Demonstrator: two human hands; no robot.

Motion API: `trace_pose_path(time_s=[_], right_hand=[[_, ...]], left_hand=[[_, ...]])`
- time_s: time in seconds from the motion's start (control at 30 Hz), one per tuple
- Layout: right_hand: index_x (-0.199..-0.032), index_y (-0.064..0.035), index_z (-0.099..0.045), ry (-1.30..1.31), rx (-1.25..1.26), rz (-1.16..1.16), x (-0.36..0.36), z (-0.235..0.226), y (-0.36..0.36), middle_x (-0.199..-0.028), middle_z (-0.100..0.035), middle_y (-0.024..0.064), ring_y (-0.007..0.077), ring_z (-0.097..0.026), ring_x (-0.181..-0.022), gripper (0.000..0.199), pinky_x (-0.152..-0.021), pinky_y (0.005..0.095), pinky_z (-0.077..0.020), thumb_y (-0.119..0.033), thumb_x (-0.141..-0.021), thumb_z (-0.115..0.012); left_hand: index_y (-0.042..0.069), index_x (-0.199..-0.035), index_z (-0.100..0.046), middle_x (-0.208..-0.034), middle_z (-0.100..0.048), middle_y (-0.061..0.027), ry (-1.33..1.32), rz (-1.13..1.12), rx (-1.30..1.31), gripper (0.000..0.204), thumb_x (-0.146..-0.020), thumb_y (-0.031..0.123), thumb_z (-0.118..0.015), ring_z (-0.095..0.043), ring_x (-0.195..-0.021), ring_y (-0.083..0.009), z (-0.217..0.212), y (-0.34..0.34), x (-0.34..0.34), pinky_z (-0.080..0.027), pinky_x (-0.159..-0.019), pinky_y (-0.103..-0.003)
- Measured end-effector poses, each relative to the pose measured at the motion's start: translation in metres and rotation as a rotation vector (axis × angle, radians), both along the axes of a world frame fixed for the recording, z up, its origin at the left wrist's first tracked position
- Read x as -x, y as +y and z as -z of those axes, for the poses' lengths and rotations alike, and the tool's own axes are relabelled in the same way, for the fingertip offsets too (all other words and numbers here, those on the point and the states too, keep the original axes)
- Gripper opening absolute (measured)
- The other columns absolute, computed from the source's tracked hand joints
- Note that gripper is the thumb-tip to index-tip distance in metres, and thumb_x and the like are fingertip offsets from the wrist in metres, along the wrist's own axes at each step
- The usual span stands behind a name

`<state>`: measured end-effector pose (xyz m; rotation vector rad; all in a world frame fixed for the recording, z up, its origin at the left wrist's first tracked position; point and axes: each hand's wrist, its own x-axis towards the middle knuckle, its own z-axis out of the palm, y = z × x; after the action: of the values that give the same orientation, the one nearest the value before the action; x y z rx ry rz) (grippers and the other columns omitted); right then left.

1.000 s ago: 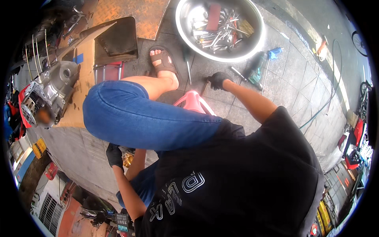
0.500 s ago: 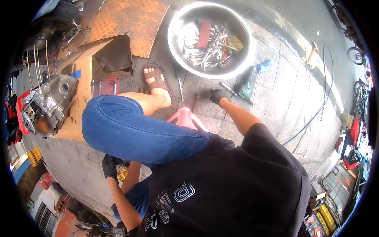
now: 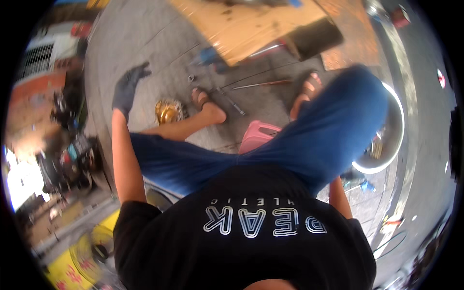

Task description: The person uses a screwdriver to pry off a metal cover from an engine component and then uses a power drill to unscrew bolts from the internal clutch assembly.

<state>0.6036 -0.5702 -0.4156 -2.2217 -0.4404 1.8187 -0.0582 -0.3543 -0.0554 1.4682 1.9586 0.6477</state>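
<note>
My left hand, in a dark grey glove, reaches out over the floor with its fingers stretched, holding nothing. Nearest to it is a gold-coloured round metal part, lying beside my sandalled foot. Beyond the foot are a small metal socket, a slim chrome bar and a long thin rod-like tool with a reddish end. My right forearm goes down behind my right thigh, which hides the hand.
Below me is a pink plastic stool. A metal basin of tools stands at the right, partly behind my knee. Stained cardboard and a rusty plate lie ahead. A yellow-guarded fan is at the lower left.
My view has swung left. My left hand has moved out from beside my leg, fingers stretched. The right hand, earlier by the green power tool, is now hidden behind my leg.
</note>
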Motion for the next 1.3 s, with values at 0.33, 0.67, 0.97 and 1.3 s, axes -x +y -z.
trace_pose_path(time_s=[0.33,0.67,0.97,1.3], right_hand=[[-0.124,-0.0011,-0.046,-0.079,0.068,-0.445,-0.016,-0.020,0.091,-0.088,-0.068,0.0114,0.0177,-0.063,-0.062,0.045,-0.054,0.0296,-0.0495,-0.036,-0.095,-0.049],[-0.124,-0.0028,-0.048,-0.286,0.053,-0.722,0.008,-0.128,0.175,-0.089,-0.068,0.0102,0.0182,-0.063,-0.065,0.043,-0.055,0.0307,-0.0508,-0.034,-0.094,-0.051],[-0.124,-0.0044,-0.050,-0.311,-0.021,-0.734,0.040,-0.163,0.154,-0.091,-0.067,0.0090,0.0186,-0.064,-0.067,0.041,-0.056,0.0318,-0.0519,-0.032,-0.093,-0.053],[-0.123,-0.0062,-0.053,-0.301,-0.435,-0.267,-0.050,-0.178,0.189,-0.093,-0.066,0.0078,0.0190,-0.064,-0.070,0.040,-0.057,0.0329,-0.0532,-0.029,-0.091,-0.056]], left_hand=[[0.005,-0.125,-0.059,-0.118,-0.064,-0.0121,-0.281,-0.709,-0.110,0.035,-0.098,0.025,-0.048,-0.062,-0.108,-0.0208,0.023,-0.331,0.154,-0.045,-0.100,-0.033],[0.004,-0.102,-0.068,-0.088,-0.071,-0.0067,-0.767,-1.293,0.257,0.021,-0.086,0.010,-0.056,-0.064,-0.071,-0.0140,0.301,-0.556,-0.021,-0.049,-0.063,-0.027],[0.017,-0.109,-0.067,-0.106,-0.068,-0.0126,-0.040,-0.664,0.856,0.049,-0.081,0.056,-0.057,-0.066,-0.096,-0.0316,0.365,-0.391,-0.093,-0.051,-0.079,-0.045],[0.006,-0.099,-0.061,-0.093,-0.070,-0.0144,-0.906,-1.207,0.180,0.031,-0.085,0.033,-0.060,-0.068,-0.075,-0.0270,0.371,-0.423,-0.090,-0.055,-0.063,-0.041]])
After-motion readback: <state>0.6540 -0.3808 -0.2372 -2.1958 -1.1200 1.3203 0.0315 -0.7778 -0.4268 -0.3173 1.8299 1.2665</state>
